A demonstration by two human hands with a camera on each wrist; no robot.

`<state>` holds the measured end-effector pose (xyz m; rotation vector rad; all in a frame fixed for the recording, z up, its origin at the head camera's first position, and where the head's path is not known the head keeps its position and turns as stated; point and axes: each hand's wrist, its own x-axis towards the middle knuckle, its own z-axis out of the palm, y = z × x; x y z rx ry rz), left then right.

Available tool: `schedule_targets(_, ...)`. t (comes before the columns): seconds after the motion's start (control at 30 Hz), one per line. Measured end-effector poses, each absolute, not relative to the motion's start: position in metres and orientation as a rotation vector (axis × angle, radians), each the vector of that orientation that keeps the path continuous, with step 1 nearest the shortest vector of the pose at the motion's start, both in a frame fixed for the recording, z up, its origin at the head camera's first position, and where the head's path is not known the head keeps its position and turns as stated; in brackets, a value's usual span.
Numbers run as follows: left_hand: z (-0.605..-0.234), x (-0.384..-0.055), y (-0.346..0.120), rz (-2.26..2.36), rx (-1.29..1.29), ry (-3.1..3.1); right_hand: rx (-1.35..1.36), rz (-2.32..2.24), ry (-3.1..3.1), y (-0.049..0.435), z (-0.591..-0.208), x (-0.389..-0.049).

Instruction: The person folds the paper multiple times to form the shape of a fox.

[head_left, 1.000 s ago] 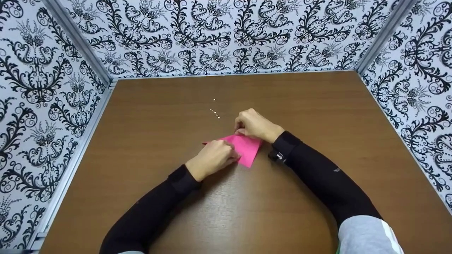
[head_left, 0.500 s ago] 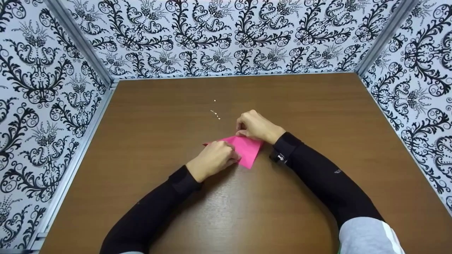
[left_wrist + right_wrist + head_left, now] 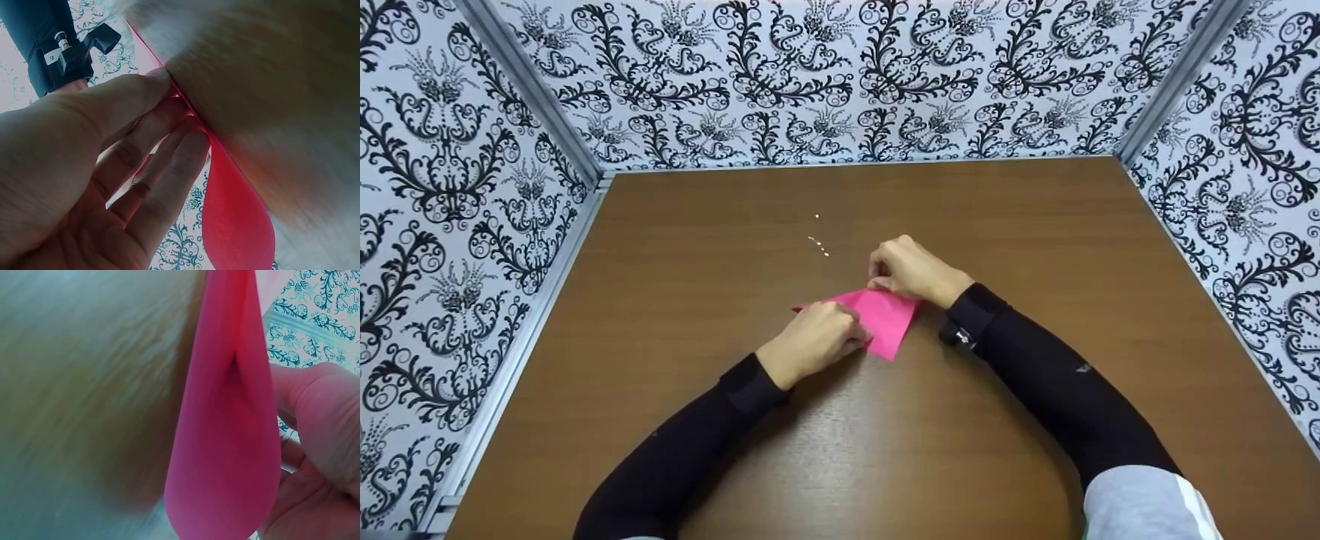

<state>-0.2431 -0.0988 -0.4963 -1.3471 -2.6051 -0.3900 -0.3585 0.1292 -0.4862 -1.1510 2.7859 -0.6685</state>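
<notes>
A pink sheet of paper [image 3: 891,324] lies near the middle of the brown table [image 3: 840,465], folded over on itself. My left hand [image 3: 814,337] pinches its near-left edge, the thumb and bent fingertips meeting at the paper in the left wrist view. At the far edge, my right hand [image 3: 913,268] pinches the sheet between thumb and curled fingers. Both wrist views show a rounded, uncreased bend, seen as a loop of pink paper [image 3: 222,467] beside the right thumb. Part of the sheet is hidden beneath the left hand.
Several tiny white bits [image 3: 821,246] lie on the table beyond the paper. Patterned black-and-white panels [image 3: 810,82] close off the back and both sides, joined by grey metal posts [image 3: 536,97]. A small wrist camera [image 3: 958,335] sits under the right cuff.
My right hand has shifted very slightly to the right along the far edge of the paper. The left hand keeps its grip, and the paper hardly moves.
</notes>
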Motion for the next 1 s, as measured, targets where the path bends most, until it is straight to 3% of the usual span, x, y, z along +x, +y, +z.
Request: schedule_targets(1.0,-0.497,-0.243,-0.097,-0.425,-1.284,-2.657,-1.04,-0.694,2.85,0.166,-0.489,-0.364)
